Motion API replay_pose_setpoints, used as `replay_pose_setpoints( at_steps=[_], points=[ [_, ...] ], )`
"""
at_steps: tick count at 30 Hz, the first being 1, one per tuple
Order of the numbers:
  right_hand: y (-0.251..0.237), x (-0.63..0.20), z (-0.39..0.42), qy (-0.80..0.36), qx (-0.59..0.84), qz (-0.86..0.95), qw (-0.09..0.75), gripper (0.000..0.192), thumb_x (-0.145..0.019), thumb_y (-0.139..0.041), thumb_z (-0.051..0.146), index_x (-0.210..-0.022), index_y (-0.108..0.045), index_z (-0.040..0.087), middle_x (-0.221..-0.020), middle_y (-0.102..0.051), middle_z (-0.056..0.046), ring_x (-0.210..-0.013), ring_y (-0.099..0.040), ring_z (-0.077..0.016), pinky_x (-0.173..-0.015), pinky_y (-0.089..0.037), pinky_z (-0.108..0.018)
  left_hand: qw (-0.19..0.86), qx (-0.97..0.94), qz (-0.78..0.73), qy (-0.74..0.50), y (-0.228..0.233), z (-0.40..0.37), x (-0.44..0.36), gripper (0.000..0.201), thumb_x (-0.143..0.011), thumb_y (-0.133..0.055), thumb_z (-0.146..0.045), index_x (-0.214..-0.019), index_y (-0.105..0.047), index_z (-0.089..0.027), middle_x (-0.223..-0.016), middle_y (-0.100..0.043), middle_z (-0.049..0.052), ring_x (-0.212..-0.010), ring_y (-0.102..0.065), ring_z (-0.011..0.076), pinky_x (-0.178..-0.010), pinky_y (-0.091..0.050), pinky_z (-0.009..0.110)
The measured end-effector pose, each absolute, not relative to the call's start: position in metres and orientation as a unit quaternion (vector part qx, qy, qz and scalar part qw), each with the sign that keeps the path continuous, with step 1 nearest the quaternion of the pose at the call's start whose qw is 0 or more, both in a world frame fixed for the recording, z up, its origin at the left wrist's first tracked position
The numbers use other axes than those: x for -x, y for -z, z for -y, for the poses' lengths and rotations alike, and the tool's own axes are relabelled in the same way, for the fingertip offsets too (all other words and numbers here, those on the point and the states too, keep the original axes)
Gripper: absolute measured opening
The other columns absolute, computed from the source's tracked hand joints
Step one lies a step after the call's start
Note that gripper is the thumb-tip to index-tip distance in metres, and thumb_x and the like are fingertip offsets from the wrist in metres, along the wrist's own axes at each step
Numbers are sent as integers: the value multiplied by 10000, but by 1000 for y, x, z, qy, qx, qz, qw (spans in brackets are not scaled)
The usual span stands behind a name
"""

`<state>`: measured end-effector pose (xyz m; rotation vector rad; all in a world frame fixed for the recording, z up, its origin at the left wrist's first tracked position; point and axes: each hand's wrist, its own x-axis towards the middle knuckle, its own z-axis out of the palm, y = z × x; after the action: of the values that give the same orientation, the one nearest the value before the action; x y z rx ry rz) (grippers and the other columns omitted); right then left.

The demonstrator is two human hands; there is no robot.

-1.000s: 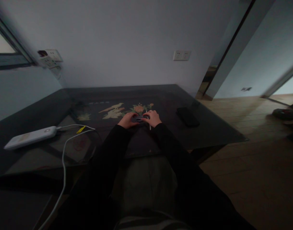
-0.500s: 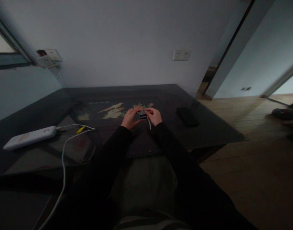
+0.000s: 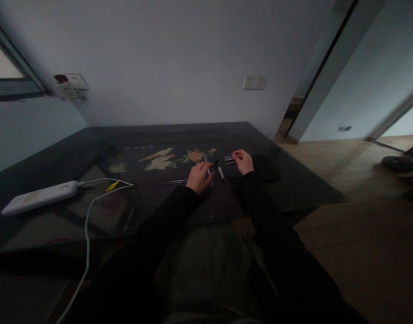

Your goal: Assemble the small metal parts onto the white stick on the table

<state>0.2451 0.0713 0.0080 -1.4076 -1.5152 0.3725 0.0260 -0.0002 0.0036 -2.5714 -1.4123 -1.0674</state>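
My left hand point(image 3: 199, 176) rests on a dark glass table point(image 3: 74, 153), fingers curled near a thin white stick-like piece point(image 3: 208, 171); whether it grips that piece is unclear. A small dark-and-white pen-like item point(image 3: 220, 171) lies just right of it. My right hand point(image 3: 243, 161) is farther right, pinching a small dark striped piece point(image 3: 230, 161) at its fingertips, next to a black phone point(image 3: 266, 168). Both sleeves are black.
A white power bank point(image 3: 37, 196) with a white cable point(image 3: 88, 225) and yellow tag lies at the left. A bird-and-flower picture point(image 3: 162, 158) shows under the glass. Wall sockets point(image 3: 255, 82) sit behind. Wooden floor point(image 3: 361, 216) spreads to the right.
My hands were together on one small object at the table's middle. They have drawn apart: the right hand moved right with a small dark piece, the left stayed by the stick-like pieces.
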Motion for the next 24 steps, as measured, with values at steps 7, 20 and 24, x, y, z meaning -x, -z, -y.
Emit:
replay_pose_setpoints(
  at_steps=[7,20,24],
  points=[
    [7,-275,-78,-91,693,632,335,144,-825,-559,222,-874,-686,176,-860,-697,-68,-831,-632,-181,-779,-460,-280,42,847,468,249,-1,17,-66,345,-880,-535,-337,-1201,-574,-218,-1264,-581,96,-1173,-513,251,-976,-372,396],
    [3,-252,-61,-26,698,682,218,253,-906,-484,364,-1059,-631,226,-1084,-615,-106,-1001,-574,-238,-813,-439,-324,55,847,491,197,3,11,-74,321,-892,-528,-357,-1180,-614,-247,-1277,-604,68,-1158,-545,242,-984,-351,401],
    [7,-248,-56,-6,676,709,203,410,-829,-576,513,-1121,-615,228,-1185,-529,-137,-1120,-484,-291,-868,-429,-371,56,854,481,191,5,10,-74,299,-893,-526,-325,-1162,-622,-236,-1268,-610,71,-1134,-567,241,-980,-351,403]
  ],
)
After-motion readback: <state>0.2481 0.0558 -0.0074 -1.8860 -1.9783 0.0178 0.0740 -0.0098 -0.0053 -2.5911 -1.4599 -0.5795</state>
